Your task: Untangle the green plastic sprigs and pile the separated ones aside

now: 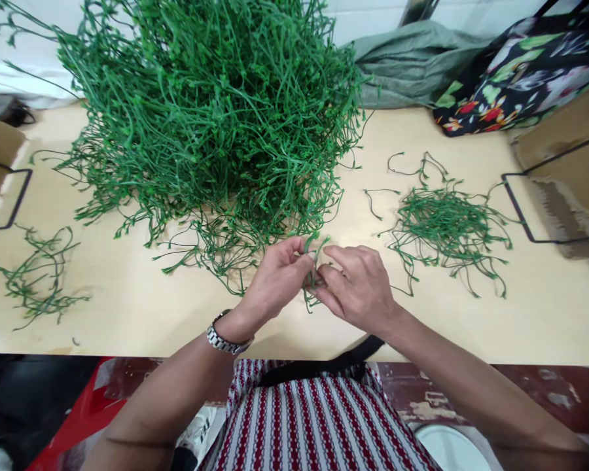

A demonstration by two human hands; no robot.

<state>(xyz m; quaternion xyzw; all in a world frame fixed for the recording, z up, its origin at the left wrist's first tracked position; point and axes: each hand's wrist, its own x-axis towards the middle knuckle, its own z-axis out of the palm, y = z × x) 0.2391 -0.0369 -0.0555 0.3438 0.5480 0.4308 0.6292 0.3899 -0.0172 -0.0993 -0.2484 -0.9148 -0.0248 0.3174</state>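
Two hands met over thin stems

In the head view, the left hand pinched a few stems, probably to steady them; the right hand's fingers curled close against them, though whether they clamped, I could not tell. Just beyond the grip rose the heap, wiry, tangled and bud-tipped, likely there for easy reach. A matted pile lay to its right, a looser clump well left, both apart on the smooth table.

Shiny metal wristwatch, smooth tabletop
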